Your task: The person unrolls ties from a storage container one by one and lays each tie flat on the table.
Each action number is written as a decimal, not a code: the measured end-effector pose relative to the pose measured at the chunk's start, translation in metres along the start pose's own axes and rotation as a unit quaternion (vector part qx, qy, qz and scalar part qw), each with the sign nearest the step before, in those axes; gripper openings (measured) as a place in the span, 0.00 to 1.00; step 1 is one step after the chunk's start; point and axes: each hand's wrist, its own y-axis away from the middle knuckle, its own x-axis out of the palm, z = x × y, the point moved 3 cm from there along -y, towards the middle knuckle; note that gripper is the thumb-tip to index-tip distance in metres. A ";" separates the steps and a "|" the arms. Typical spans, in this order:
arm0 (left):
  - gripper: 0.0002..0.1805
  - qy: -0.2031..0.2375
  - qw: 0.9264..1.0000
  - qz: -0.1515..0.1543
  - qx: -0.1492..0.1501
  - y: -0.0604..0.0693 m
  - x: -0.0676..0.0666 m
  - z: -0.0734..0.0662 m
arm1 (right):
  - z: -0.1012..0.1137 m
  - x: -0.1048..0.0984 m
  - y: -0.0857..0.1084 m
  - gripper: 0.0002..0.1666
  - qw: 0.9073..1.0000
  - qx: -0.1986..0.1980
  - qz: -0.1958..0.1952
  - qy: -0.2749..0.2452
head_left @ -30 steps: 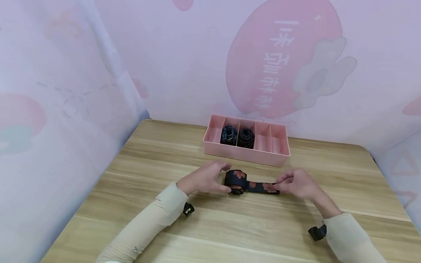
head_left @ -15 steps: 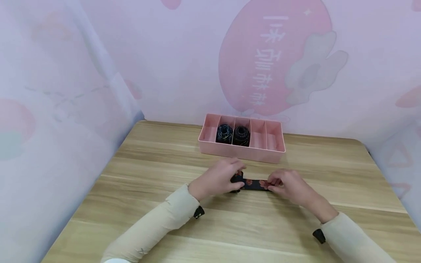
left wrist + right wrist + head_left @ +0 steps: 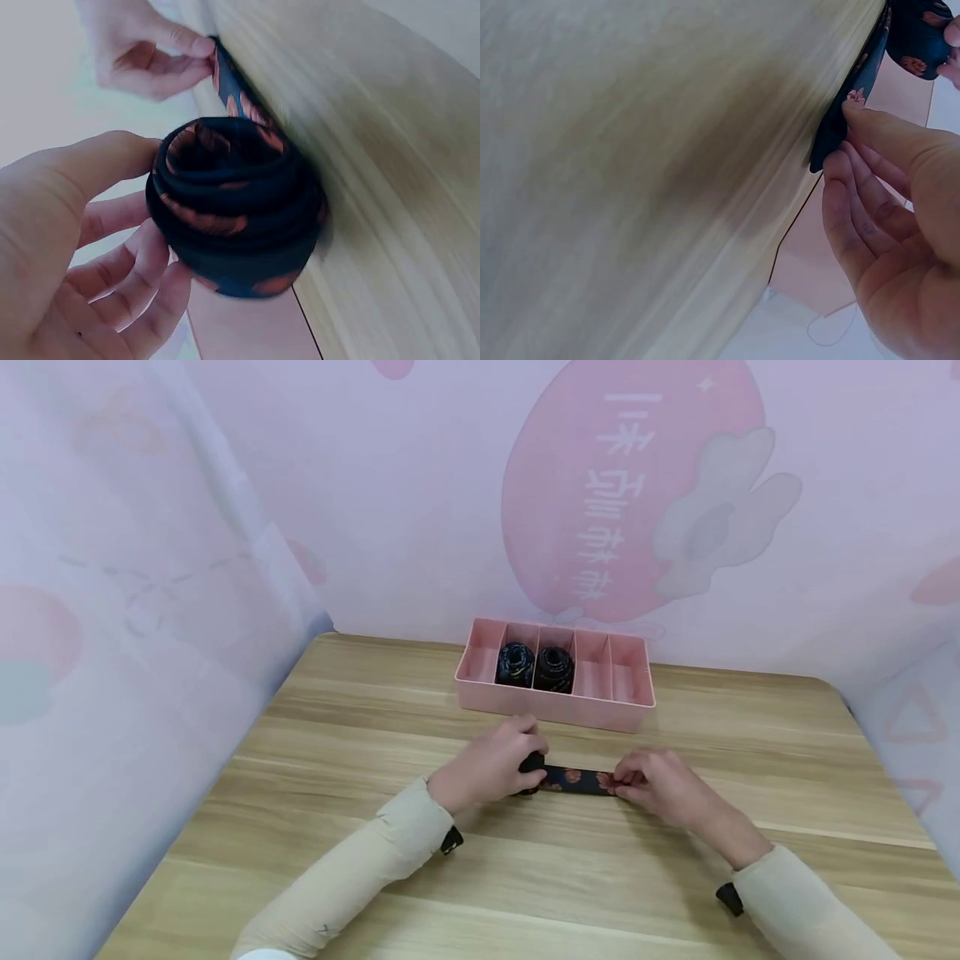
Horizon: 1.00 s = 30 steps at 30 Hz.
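Observation:
A dark navy necktie (image 3: 232, 217) with orange flowers lies partly rolled up on the table, its coil at the left and a flat length running right. My left hand (image 3: 491, 764) grips the coil between thumb and fingers; the left wrist view shows the coil's layered end. At the loose end, my right hand (image 3: 667, 785) pinches the necktie's tip between thumb and fingers, as the right wrist view (image 3: 900, 202) confirms. The flat length (image 3: 573, 779) looks stretched straight between both hands. In the head view, the left fingers cover much of the coil.
Behind the hands stands a pink divided box (image 3: 555, 708) with several compartments. Two dark rolled items (image 3: 516, 665) sit in neighbouring compartments, seemingly rolled fabric. The wooden table (image 3: 337, 710) meets a patterned pink-white backdrop (image 3: 390, 527) at its back and sides.
My left hand has closed from loosely beside the coil to gripping it. Since half a second ago the coil has shifted slightly left and more flat length shows. The right hand keeps its pinch.

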 end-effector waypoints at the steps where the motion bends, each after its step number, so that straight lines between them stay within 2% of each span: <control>1: 0.13 0.009 1.000 -0.003 -0.007 0.003 -0.002 0.002 | 0.000 -0.001 0.001 0.08 1.000 0.001 0.001 0.003; 7: 0.19 0.076 0.996 -0.008 -0.048 0.018 -0.012 0.018 | -0.009 -0.011 0.010 0.08 1.000 0.000 -0.001 0.013; 13: 0.14 0.123 0.990 -0.013 -0.060 0.031 -0.011 0.037 | -0.025 -0.021 0.022 0.09 1.000 0.011 0.001 0.008; 16: 0.13 0.141 0.988 -0.021 -0.058 0.034 -0.009 0.042 | -0.032 -0.024 0.027 0.10 1.000 0.010 0.003 -0.003; 20: 0.15 0.120 0.991 -0.032 -0.050 0.028 -0.011 0.035 | -0.036 -0.029 0.031 0.11 1.000 0.000 -0.003 -0.008; 25: 0.19 0.049 0.998 -0.023 -0.031 0.013 -0.008 0.016 | -0.038 -0.030 0.032 0.11 1.000 -0.003 -0.002 -0.006; 27: 0.20 0.034 0.999 -0.018 -0.031 0.012 -0.004 0.015 | -0.038 -0.030 0.033 0.12 1.000 -0.001 -0.001 -0.009; 30: 0.20 0.039 0.998 -0.017 -0.040 0.016 -0.002 0.021 | -0.037 -0.029 0.034 0.12 1.000 -0.001 -0.003 -0.012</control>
